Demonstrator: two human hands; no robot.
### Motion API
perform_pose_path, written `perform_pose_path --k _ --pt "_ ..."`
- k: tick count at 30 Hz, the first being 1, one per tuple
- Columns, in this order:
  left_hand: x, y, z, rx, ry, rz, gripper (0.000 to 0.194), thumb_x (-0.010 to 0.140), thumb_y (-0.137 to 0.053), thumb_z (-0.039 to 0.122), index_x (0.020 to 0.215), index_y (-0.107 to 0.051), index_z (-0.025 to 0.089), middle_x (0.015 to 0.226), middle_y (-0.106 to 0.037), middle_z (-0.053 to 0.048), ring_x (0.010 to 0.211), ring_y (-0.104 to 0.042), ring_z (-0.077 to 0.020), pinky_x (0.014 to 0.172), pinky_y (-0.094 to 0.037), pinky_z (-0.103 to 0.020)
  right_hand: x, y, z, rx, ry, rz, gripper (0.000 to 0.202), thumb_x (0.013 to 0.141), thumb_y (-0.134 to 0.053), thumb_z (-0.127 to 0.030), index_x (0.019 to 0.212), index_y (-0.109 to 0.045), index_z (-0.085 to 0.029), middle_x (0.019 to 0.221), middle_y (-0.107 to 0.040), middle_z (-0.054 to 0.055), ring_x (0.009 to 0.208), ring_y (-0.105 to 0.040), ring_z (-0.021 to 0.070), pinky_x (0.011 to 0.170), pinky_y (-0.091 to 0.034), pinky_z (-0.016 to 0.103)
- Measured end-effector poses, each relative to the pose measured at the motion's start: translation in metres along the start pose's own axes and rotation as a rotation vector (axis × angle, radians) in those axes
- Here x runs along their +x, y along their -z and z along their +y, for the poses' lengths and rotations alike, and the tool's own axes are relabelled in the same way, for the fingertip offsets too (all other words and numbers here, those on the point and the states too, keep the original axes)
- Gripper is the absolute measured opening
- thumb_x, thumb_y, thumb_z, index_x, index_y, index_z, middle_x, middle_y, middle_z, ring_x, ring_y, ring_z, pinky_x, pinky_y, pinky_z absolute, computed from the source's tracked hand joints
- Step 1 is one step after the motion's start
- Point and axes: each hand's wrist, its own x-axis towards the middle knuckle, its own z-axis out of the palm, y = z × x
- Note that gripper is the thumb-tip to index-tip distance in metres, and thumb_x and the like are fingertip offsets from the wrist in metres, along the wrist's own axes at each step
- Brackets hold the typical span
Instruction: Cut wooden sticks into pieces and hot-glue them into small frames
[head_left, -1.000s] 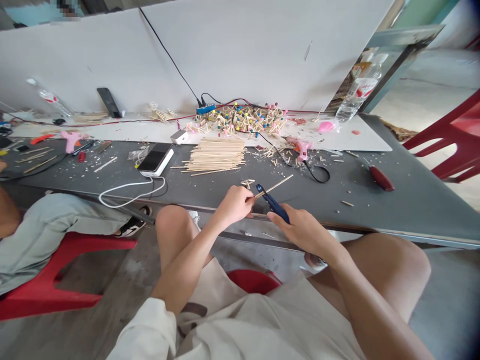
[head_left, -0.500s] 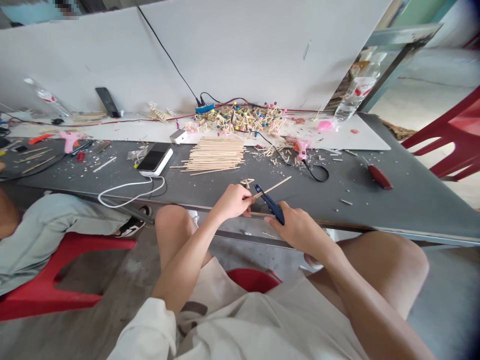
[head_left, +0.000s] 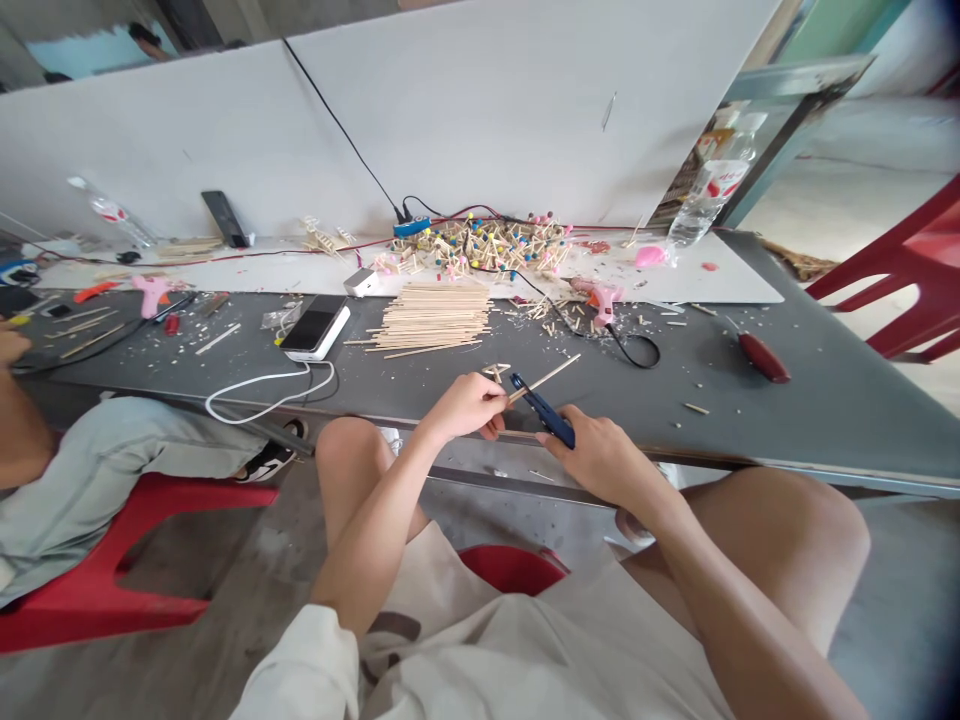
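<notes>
At the table's front edge, my left hand [head_left: 471,405] pinches a thin wooden stick [head_left: 556,369] that slants up to the right. My right hand [head_left: 606,455] is closed around a dark blue hand tool [head_left: 547,412], perhaps a cutter or pliers. The tool's head lies across the stick, close to my left fingertips; whether its jaws or blade bite is too small to tell. Just beyond my left hand lies a small frame of glued sticks [head_left: 495,372]. A wide bundle of wooden sticks [head_left: 431,318] rests behind it on the grey table [head_left: 720,400].
Behind the bundle is a heap of sticks with coloured balls [head_left: 487,245]. A pink glue gun [head_left: 604,300] with a black cord and a red-handled awl [head_left: 763,357] lie rightward. Left are a white power bank [head_left: 318,328] with cable and another person's arm [head_left: 22,420].
The view has shifted slightly, so everything sits a little lower and partly to the right. Both hands keep their hold, with the tool still across the stick. The other person's hand shows more at left.
</notes>
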Motion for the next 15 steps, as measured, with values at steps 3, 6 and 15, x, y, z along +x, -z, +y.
perform_pose_path --k 3,6,15 --pt "-0.001 0.003 0.003 -0.037 0.027 -0.035 0.022 0.089 -0.056 0.030 0.087 -0.071 0.014 0.067 -0.072 -0.005 0.054 -0.069 -0.0148 0.050 -0.057 -0.023 -0.001 0.001 0.000 -0.003 0.003 0.010 0.032 0.093 -0.048 -0.051 0.097 -0.057 -0.020 0.073 -0.065 0.007 0.067 -0.061 0.0241 0.059 -0.031 0.029" --pt "0.000 0.005 0.006 -0.091 0.033 -0.035 0.024 0.088 -0.057 0.030 0.090 -0.073 0.014 0.068 -0.071 -0.004 0.052 -0.066 -0.0127 0.047 -0.055 -0.021 -0.001 0.002 0.000 0.002 0.015 0.016 0.032 0.093 -0.047 -0.050 0.092 -0.058 -0.020 0.074 -0.065 0.008 0.069 -0.062 0.0240 0.060 -0.031 0.029" --pt "0.003 0.013 0.002 -0.095 0.042 0.004 0.023 0.088 -0.059 0.030 0.085 -0.072 0.012 0.073 -0.072 -0.007 0.060 -0.068 -0.0135 0.056 -0.057 -0.023 0.002 0.008 0.008 0.032 -0.011 0.017 0.033 0.092 -0.045 -0.051 0.084 -0.058 -0.021 0.075 -0.067 0.009 0.068 -0.059 0.0233 0.059 -0.032 0.030"
